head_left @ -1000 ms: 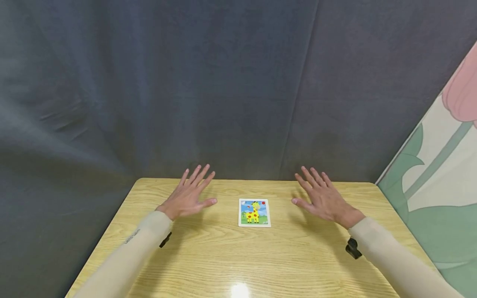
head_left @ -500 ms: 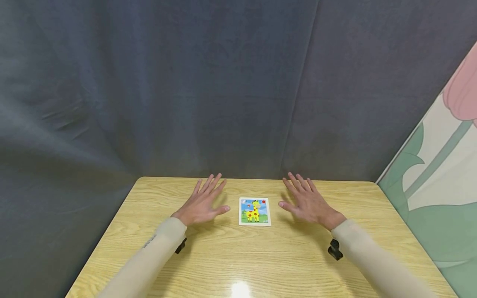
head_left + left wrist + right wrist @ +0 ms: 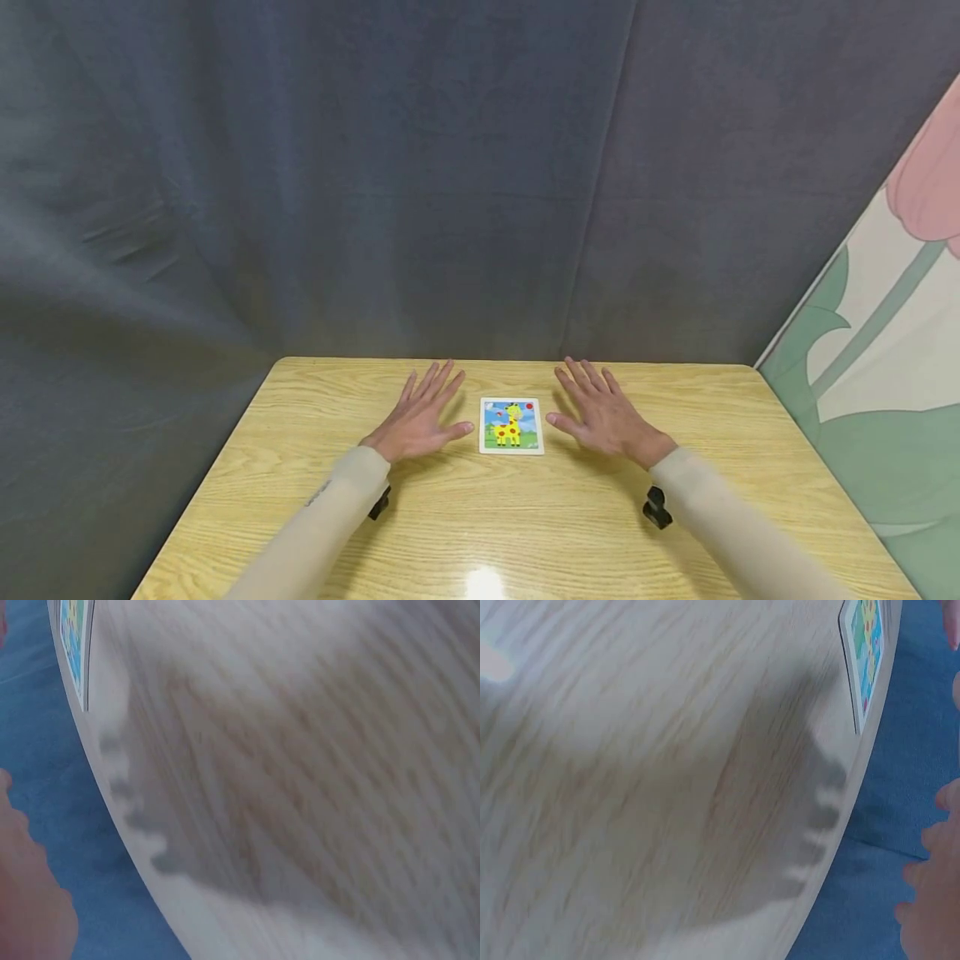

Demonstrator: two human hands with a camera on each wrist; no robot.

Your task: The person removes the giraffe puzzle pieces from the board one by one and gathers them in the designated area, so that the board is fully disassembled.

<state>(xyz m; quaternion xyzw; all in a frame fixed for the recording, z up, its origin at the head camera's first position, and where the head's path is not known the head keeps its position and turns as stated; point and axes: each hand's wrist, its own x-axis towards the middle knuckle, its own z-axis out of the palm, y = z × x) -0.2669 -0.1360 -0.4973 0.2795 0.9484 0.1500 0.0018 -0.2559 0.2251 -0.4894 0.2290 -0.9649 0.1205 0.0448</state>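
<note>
A white-bordered picture card point(image 3: 512, 426) with a yellow, red-spotted giraffe lies flat on the wooden table point(image 3: 517, 508). To its left hovers my left hand point(image 3: 420, 421), fingers spread, thumb tip close to the card's edge. My right hand point(image 3: 607, 418) mirrors it on the other side, fingers also spread and thumb pointing at the card. Both hands hold nothing, and their shadows fall on the tabletop. Part of the card point(image 3: 73, 645) shows at the top left of the left wrist view. In the right wrist view the card point(image 3: 866, 656) appears at the upper right.
A dark grey-blue curtain point(image 3: 450, 183) hangs behind the table's far edge and along its left side. On the right is a panel point(image 3: 885, 375) printed with a pink tulip and green leaves. Black wrist devices point(image 3: 657, 507) show under the sleeves.
Both hands have moved inward, the left to the right and the right to the left, and slightly nearer to me. The card lies in the same place.
</note>
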